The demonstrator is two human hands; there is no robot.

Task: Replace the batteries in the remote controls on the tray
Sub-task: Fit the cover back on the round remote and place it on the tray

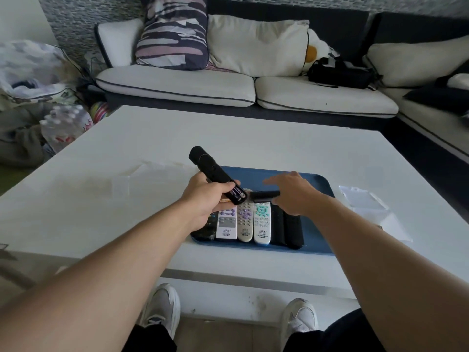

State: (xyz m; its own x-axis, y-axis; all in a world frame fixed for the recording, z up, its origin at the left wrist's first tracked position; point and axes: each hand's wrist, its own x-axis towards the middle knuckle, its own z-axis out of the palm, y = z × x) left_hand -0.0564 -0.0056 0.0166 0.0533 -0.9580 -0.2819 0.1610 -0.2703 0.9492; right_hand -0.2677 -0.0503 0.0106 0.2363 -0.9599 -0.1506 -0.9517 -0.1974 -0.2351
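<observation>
Six remotes (245, 219) on tray (320, 189) — one aloft (215, 174).

A deep blue tray (317, 184) sits on a glossy white table (228, 138). The raised remote (215, 174) is black. Three remotes lying on the tray are pale: a white one (226, 224) with lilac buttons, a cream one (245, 224) with purple buttons, and a white one (262, 227) with mint-green buttons (two black ones lie beside them). The sofa cushion (173, 31) is streaked navy, mauve and white.
</observation>
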